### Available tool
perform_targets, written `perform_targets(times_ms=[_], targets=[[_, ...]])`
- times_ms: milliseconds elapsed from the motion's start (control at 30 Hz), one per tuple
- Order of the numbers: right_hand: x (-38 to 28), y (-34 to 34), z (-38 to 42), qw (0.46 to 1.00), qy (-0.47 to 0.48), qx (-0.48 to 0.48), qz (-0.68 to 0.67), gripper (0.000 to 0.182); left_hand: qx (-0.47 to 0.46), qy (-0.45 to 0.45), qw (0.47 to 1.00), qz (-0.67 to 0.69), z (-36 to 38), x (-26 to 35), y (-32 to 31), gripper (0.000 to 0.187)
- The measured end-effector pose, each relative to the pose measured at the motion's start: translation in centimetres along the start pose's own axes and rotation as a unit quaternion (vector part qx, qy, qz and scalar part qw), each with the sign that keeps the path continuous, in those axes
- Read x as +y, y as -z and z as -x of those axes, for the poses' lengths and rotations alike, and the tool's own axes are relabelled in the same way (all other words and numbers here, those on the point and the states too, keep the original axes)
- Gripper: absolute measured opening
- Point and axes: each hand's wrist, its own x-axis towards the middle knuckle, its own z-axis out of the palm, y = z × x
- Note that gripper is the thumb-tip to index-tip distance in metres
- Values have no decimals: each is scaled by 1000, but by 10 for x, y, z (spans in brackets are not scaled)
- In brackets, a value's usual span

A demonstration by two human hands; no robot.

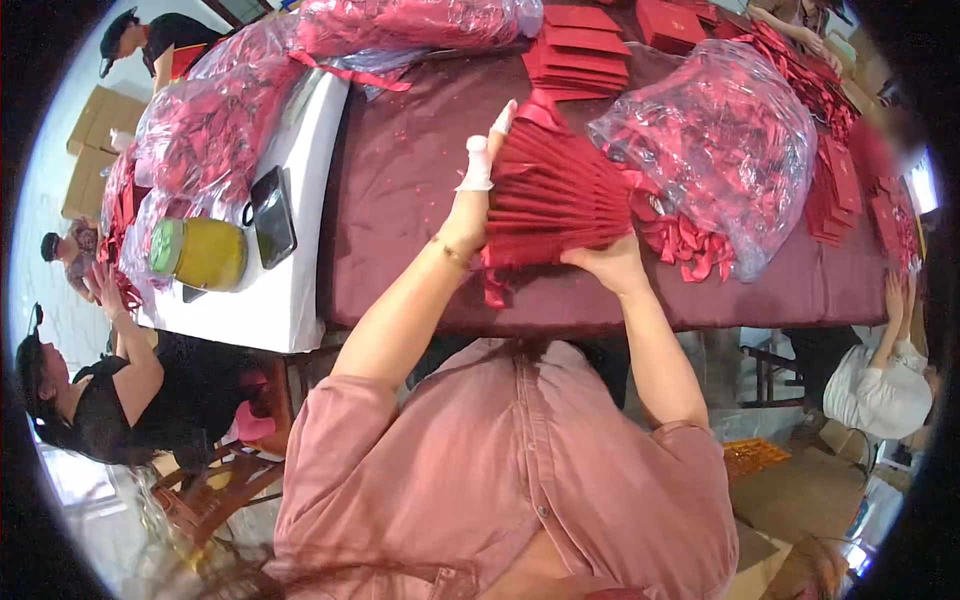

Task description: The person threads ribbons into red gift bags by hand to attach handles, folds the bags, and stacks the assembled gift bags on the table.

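Note:
A thick bundle of red folded pieces (560,190), fanned out in pleats, is held between my two hands above the dark red cloth. My left hand (474,195), with white coverings on its fingertips, presses against the bundle's left side. At the lower right edge, my right hand (612,262) grips the bundle, its fingers mostly hidden behind it. A red ribbon (540,108) shows at the bundle's top and another ribbon end (495,290) hangs at its lower left. Just right of the bundle lies a clear plastic bag (725,150) full of red ribbons.
Stacked red packets (577,55) stand at the back. On the white surface (300,200) at left are a black phone (272,217), a yellow jar (212,254) and bagged red ribbons (205,130). Several people sit or stand around the table (400,250).

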Motion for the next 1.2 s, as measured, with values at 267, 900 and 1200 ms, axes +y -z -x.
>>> perform_targets(times_ms=[267,900,1200], targets=[[-18,-11,-7,992,-20,107,56,61,11,6,1000,25,6,3,-14,88],[-343,342,80,430,120,512,734,45,-98,-121,914,-374,64,-41,-92,33],[-304,514,39,375,-116,312,865,44,-201,-119,798,-556,71,-59,-124,58]])
